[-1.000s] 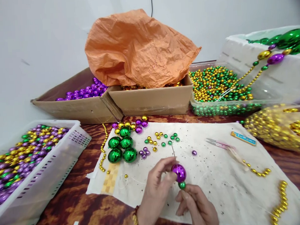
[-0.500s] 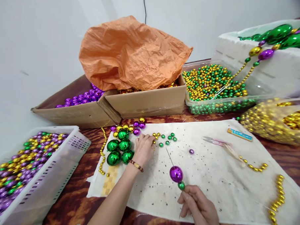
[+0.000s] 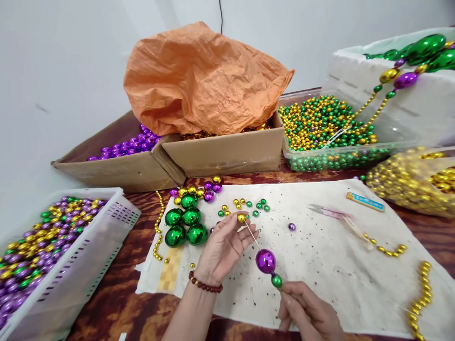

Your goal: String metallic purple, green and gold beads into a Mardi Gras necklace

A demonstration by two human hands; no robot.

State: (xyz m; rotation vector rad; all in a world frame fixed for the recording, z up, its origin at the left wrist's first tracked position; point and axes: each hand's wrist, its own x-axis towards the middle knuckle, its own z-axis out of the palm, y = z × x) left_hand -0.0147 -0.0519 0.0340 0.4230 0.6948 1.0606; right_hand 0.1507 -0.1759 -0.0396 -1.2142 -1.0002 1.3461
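Gold bead raised to the needle, left hand palm-up, fingertip grip closed on it.

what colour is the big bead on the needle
Shiny purple; the big bead shows best in the head view
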